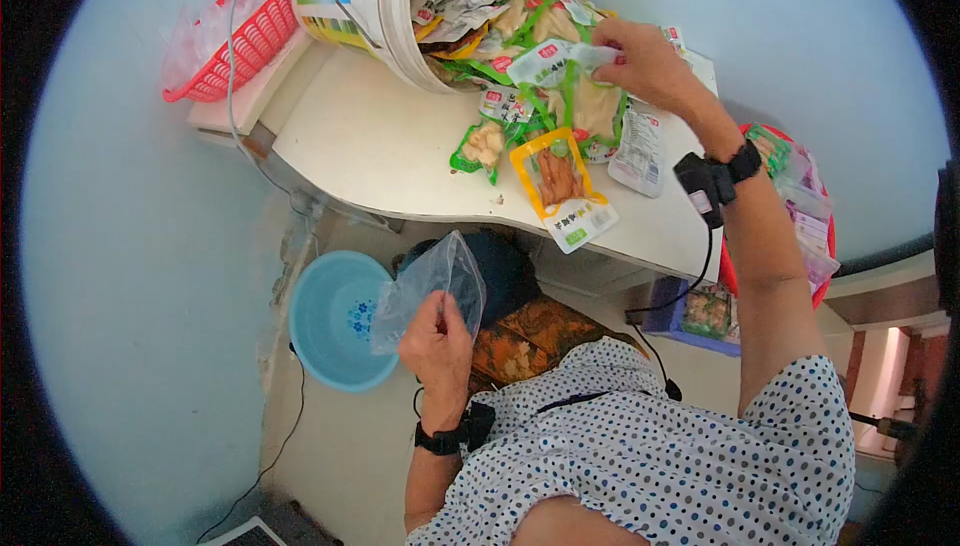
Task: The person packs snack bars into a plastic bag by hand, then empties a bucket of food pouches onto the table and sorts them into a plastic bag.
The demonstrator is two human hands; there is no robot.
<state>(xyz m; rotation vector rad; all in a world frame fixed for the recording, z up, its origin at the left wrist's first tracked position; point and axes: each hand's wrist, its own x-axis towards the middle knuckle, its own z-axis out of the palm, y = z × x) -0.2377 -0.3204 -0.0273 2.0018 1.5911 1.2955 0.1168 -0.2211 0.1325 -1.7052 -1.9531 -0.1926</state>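
Observation:
My left hand (437, 341) pinches a clear plastic bag (432, 286) over my lap, near the blue basin. Out over the table, my right hand (640, 61) grips the edge of a green-and-white snack packet (550, 64) at the top of a spilled pile. Under that packet lie more vacuum-packed food packets (597, 106), pale inside with green edges. Toward the table's front edge lie a yellow-framed packet (558, 178) with brown contents and a small green packet (483, 148). A white packet (638, 153) rests back side up to their right.
A white bucket (397, 21) lies on its side on the white table (345, 141), packets spilling from its mouth. A red basket (250, 31) holding plastic bags stands at left. On the floor is a blue basin (338, 366). Another red basket (828, 231) with packets is at right.

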